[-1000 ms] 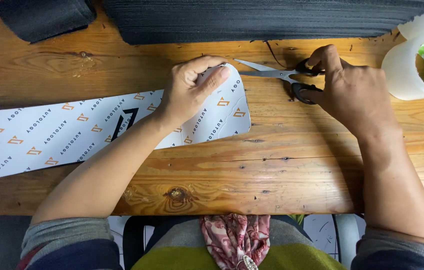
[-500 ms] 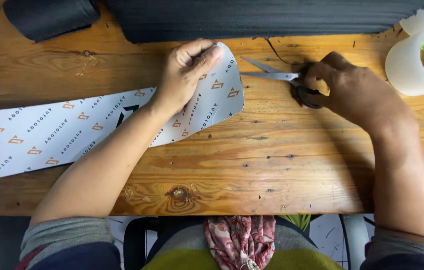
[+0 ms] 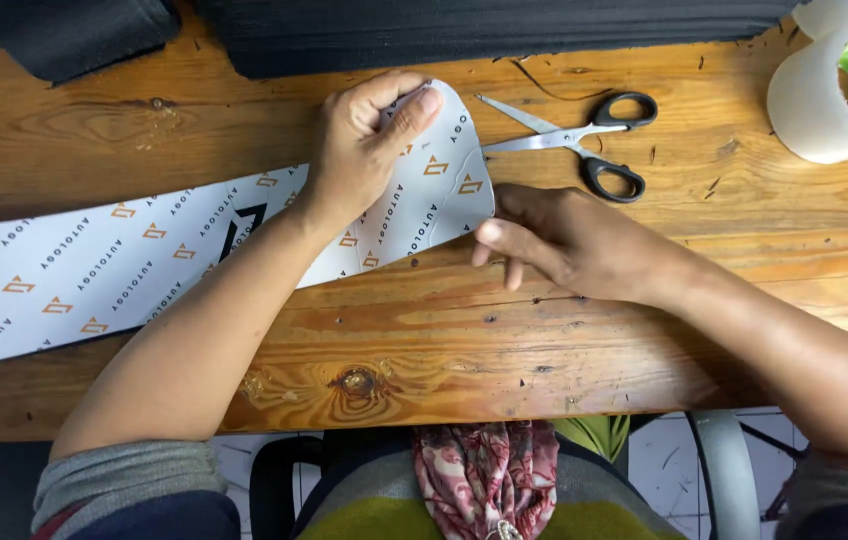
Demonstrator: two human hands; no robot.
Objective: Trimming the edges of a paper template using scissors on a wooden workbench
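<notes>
Wooden tabletop [image 3: 644, 330]: left hand [image 3: 364, 150] presses flat, fingers together, on the printed white sheet [image 3: 124, 270]. Right hand [image 3: 564, 240], loosely curled, touches the sheet's right edge; scissors [image 3: 579, 140] lie free just beyond that edge.

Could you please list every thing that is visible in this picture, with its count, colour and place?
paper strip: 1, white with small orange and black print, lying across the left and middle of the table, its rounded end under the left hand
scissors: 1, silver blades with black handles, lying on the table beyond the right hand, not touched
tape roll: 1, clear with a green and white core, top right corner
dark fabric: 1, black, along the far edge of the table
dark bundle: 1, black, top left corner
table: 1, brown wood with knots
patterned cloth: 1, red and cream, on the lap
left hand: 1, pressing on the strip's end
right hand: 1, empty, fingertips at the strip's edge
</notes>
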